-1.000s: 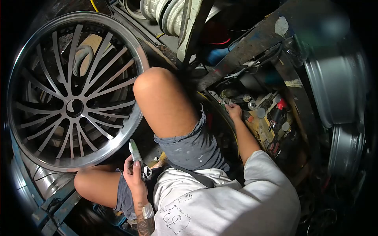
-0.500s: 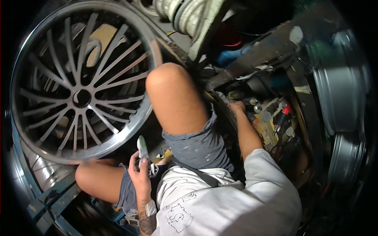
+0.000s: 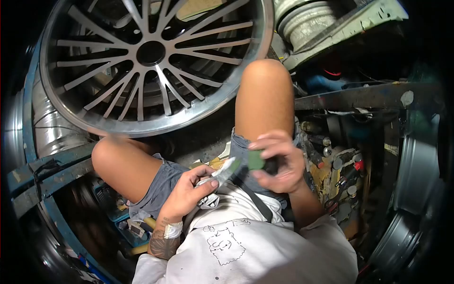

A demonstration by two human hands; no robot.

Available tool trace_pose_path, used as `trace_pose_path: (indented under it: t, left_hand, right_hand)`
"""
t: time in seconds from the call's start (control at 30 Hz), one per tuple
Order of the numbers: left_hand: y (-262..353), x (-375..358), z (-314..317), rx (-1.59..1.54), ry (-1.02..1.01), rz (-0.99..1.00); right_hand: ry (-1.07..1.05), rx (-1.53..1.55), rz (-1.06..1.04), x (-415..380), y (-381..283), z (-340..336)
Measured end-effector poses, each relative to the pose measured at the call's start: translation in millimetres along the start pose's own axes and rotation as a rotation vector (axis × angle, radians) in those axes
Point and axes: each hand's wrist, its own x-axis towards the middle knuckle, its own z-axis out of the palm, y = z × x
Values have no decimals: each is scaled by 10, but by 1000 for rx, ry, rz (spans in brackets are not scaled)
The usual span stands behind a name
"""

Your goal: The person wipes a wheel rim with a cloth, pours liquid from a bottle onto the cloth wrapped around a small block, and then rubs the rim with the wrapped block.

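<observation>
A little above my lap, my left hand (image 3: 187, 195) is closed around a slim white-and-green piece (image 3: 227, 171) whose tip points up and right. Crumpled pale material (image 3: 208, 201) shows below its fingers; I cannot make out its kind. My right hand (image 3: 283, 165), smeared by motion, pinches a small green piece (image 3: 256, 160) with a dark part beside it. The two held pieces are close, with a narrow gap between them. Beyond my knees leans a large multi-spoke alloy wheel rim (image 3: 161, 124), its spokes grey with black gaps.
To my right lies a bin (image 3: 326, 189) of bottles, caps and tools, including a red-ended tool (image 3: 358, 165). Grey rims (image 3: 416, 170) stand at the far right. Another pale rim (image 3: 307, 23) is up top. A blue metal frame (image 3: 61, 165) and a blue basket (image 3: 125, 227) are at left.
My right hand has left the bin at right and come over my lap with the green piece. My left hand has moved slightly right, and the view has shifted.
</observation>
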Motion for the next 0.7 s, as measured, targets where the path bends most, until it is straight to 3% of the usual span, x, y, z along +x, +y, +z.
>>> trace_pose_path:
  t: [0.07, 0.3, 0.4, 0.7]
  left_hand:
    - [118, -83, -40, 89, -18, 1]
    - [25, -264, -179, 49, -11, 43]
    - [-45, -264, -210, 82, -42, 34]
    - [-73, -323, -300, 67, 30, 41]
  right_hand:
    - [-211, -155, -36, 151, -30, 88]
    - [-492, -20, 132, 324, -83, 144]
    - [-658, -91, 93, 412, -196, 219]
    - [-705, -125, 46, 428, -210, 297]
